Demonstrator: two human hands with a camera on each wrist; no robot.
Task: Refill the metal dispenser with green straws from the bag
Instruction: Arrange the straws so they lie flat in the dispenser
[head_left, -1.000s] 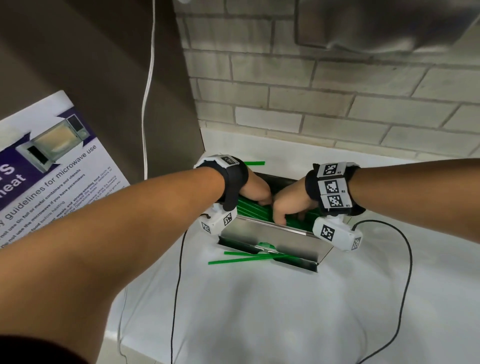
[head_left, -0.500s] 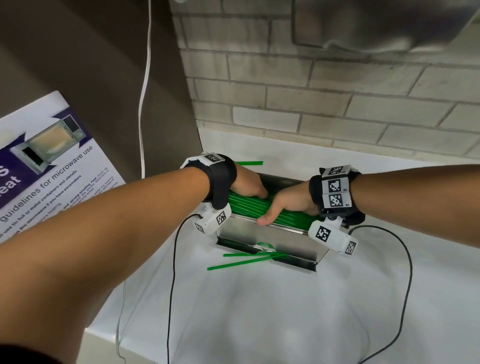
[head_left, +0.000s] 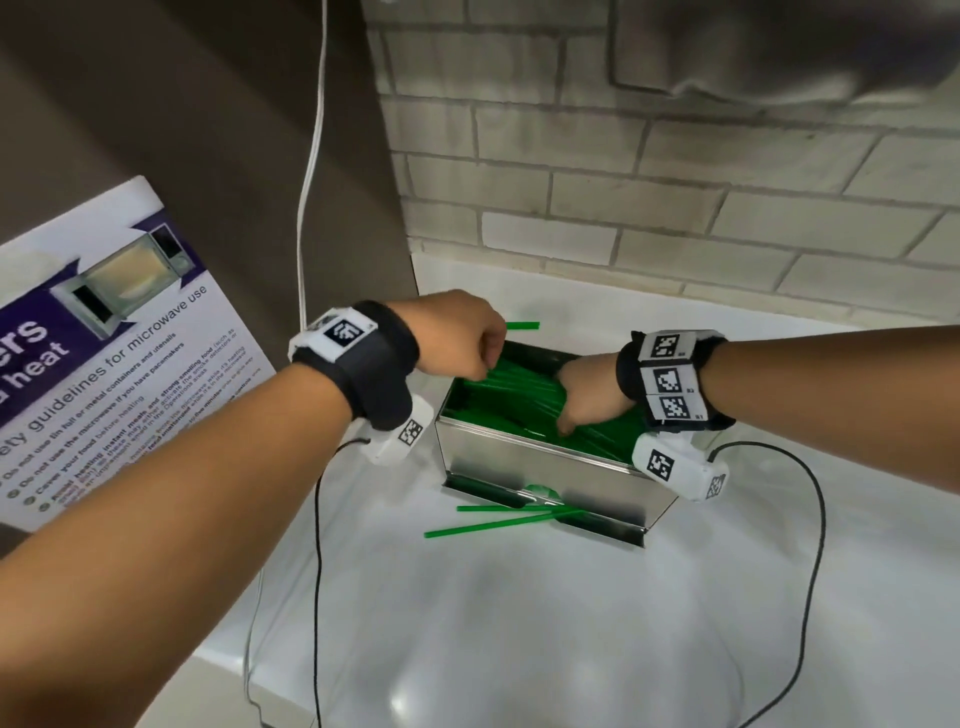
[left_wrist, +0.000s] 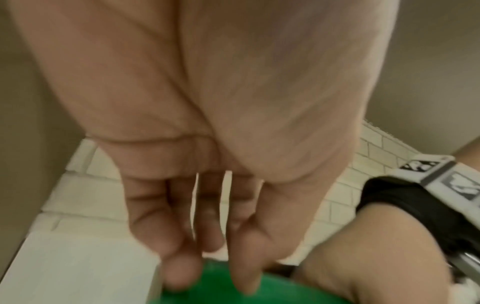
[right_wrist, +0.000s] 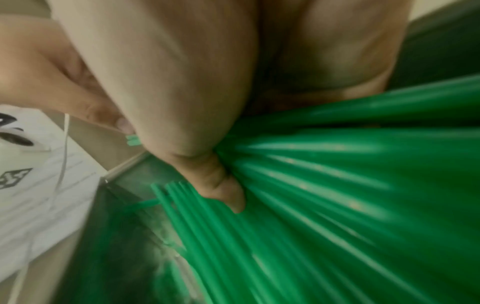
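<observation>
Hands (head_left: 457, 338) (head_left: 587, 400) over straws (head_left: 519, 400), dispenser (head_left: 540, 467) rim

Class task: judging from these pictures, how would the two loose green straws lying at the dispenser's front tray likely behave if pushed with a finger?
The loose straws look thin and round, so they would probably roll or skid on the smooth white counter. They seem light, likely shifting at a slight touch. One end rests in the metal dispenser tray, so they may pivot.
</observation>
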